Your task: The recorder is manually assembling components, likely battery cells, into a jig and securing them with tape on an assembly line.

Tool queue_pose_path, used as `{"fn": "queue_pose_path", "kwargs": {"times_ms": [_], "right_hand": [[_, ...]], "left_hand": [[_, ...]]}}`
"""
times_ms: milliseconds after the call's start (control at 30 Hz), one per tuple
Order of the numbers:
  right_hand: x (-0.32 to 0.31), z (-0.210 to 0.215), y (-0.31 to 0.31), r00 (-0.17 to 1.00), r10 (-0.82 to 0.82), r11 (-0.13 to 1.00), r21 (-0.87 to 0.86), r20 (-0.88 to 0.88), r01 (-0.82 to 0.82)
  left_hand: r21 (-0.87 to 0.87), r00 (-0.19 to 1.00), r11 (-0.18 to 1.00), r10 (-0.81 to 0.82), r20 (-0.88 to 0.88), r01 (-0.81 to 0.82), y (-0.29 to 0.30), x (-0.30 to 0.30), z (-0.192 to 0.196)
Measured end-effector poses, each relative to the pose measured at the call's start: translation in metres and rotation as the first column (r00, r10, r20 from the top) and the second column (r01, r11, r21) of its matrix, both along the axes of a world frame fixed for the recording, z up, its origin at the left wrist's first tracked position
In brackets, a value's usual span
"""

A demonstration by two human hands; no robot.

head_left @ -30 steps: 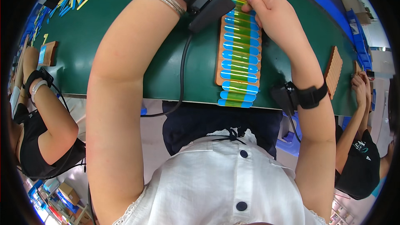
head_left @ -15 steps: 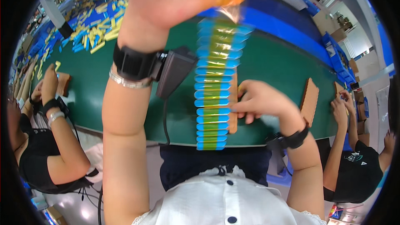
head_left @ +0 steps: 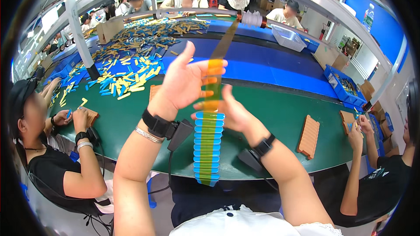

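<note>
A strip of flat, round-ended blue sticks [head_left: 198, 148] lies side by side under a yellow see-through tape [head_left: 221, 50]. It hangs before me to the table's near edge, the tape running up to a roll [head_left: 253, 19] on the overhead bar. My left hand [head_left: 177, 83] is open, thumb up, its stretched fingers behind the tape and showing orange through it. Lower down, my right hand [head_left: 236, 112] is also open, thumb raised, fingers reaching behind the tape just above the topmost stick. Whether the fingers press on the tape is hard to tell. A wooden board [head_left: 154, 91] shows partly behind my left hand.
Loose blue and yellow sticks [head_left: 131, 76] lie heaped far left. A grooved wooden board [head_left: 308, 137] rests on the green table [head_left: 271, 148] to the right. Co-workers sit at both sides and behind the blue belt [head_left: 271, 65]. A blue crate [head_left: 343, 89] stands at the right.
My view has tipped up, showing the roll and the far side. My right hand has left a wooden board's edge and risen to the tape; my left hand appears lower, beside the tape.
</note>
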State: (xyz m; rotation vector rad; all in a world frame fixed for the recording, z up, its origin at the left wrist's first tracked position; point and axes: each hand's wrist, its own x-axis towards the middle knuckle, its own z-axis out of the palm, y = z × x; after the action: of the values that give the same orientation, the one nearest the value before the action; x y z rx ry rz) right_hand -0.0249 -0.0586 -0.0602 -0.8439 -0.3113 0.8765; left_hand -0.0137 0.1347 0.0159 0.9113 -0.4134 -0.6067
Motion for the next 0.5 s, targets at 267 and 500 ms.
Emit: {"fn": "queue_pose_path", "kwargs": {"times_ms": [267,500], "right_hand": [[-0.116,0.025,-0.047,0.820,-0.313,0.877,-0.186,0.479,0.443],[-0.237,-0.009,-0.133,0.313,0.119,0.782,-0.284,0.942,0.555]], "left_hand": [[-0.030,0.990,0.998,0.059,-0.128,-0.063,-0.077,-0.028,-0.010],[0.098,0.952,0.986,-0.154,0.266,0.132,-0.109,-0.150,-0.071]]}}
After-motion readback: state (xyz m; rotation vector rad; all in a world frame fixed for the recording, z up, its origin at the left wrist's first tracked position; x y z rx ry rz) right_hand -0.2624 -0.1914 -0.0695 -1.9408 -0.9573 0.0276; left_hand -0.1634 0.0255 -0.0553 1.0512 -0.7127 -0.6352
